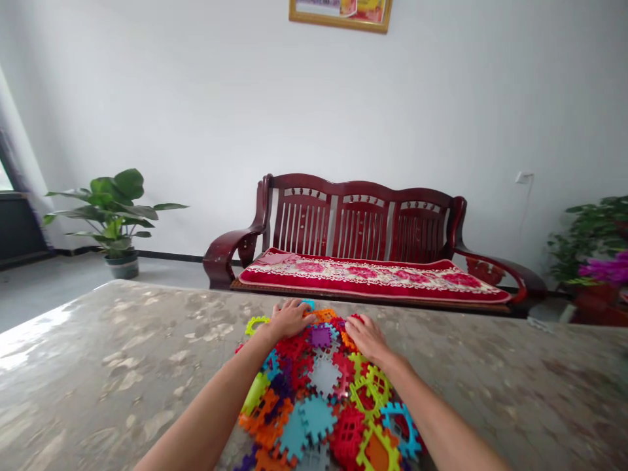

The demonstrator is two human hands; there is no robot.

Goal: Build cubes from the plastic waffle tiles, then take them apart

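Observation:
A heap of colourful plastic interlocking building tiles with notched edges lies on the table between my forearms. On its far left side rests my left hand (pixel 290 319), palm down with fingers spread over the tiles. My right hand (pixel 367 337) lies at the far right side, fingers stretched over red and orange tiles. Between the hands is a purple tile (pixel 321 337). Nearer to me are a grey tile (pixel 324 376), a teal tile (pixel 318 418), a red window tile (pixel 349 428), a yellow-green frame tile (pixel 366 397) and a blue frame tile (pixel 401 428). My forearms hide some of the heap's sides.
The table (pixel 122 366) has a glossy, flower-patterned grey cover. Beyond its far edge stands a dark red wooden bench (pixel 363 219) with a red floral cushion (pixel 363 271). A potted plant (pixel 115 209) is at the left, purple flowers (pixel 606 268) at the right.

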